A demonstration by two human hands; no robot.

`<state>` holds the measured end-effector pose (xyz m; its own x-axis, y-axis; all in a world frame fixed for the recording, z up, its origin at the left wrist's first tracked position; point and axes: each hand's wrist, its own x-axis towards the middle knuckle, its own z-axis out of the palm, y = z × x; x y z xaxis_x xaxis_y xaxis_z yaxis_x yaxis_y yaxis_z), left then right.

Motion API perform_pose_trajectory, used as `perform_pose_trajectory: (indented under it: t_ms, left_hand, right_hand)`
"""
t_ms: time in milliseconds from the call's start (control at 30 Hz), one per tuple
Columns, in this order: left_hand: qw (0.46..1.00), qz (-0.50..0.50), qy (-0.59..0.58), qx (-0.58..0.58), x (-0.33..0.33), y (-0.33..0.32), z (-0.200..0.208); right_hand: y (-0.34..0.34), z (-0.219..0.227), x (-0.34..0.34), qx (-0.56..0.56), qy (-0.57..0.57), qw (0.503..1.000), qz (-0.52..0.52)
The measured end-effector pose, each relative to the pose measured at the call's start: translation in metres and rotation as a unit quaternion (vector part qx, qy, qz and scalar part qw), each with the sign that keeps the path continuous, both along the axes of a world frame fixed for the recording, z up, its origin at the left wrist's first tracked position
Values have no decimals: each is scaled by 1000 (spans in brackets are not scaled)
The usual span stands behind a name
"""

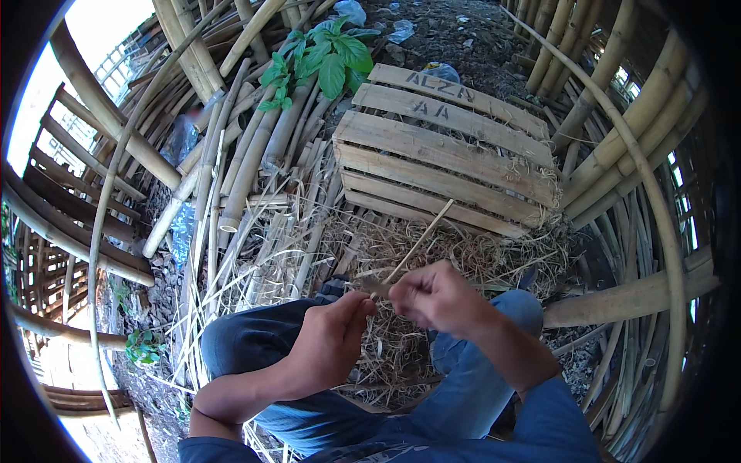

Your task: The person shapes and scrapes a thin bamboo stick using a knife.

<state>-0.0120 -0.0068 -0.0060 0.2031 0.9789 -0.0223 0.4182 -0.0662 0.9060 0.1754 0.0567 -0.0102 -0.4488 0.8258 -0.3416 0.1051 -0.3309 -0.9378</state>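
Observation:
My left hand [337,339] is closed, its thumb and fingers pinching the lower end of a thin bamboo stick [421,241]. The stick slants up and away to the right, its far end free in the air. Close beside it, my right hand [441,299] is closed round what looks like a knife [376,286]. Only a short flat piece of its blade shows, lying against the stick near my left fingertips; the handle is hidden in my fist. Both hands are above my lap, between my bent knees in blue jeans [328,424].
Ahead lies a slatted wooden crate [448,147] over dry shavings [494,258]. Bamboo poles [247,170] and split strips are heaped at the left, beside a green leafy plant [328,58]. A flat bamboo plank [629,301] juts in at my right knee. Bamboo poles frame both sides.

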Motion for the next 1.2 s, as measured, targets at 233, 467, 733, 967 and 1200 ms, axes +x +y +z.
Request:
perform_pose_trajectory:
  t_ms: [233, 467, 733, 967, 1200]
  left_hand:
    - [999, 21, 3, 24, 4, 0, 4]
    - [999, 24, 12, 22, 3, -1, -2]
    - [1000, 20, 14, -7, 2, -6, -2]
    - [998, 18, 41, 54, 5, -3, 1]
    - [997, 24, 41, 68, 3, -1, 1]
  right_hand:
    - [4, 9, 3, -29, 11, 999, 44]
    - [0, 4, 1, 30, -38, 998, 46]
    - [19, 1, 11, 36, -71, 997, -18]
    - [11, 13, 8, -62, 11, 997, 33]
    - [19, 12, 17, 53, -18, 998, -33]
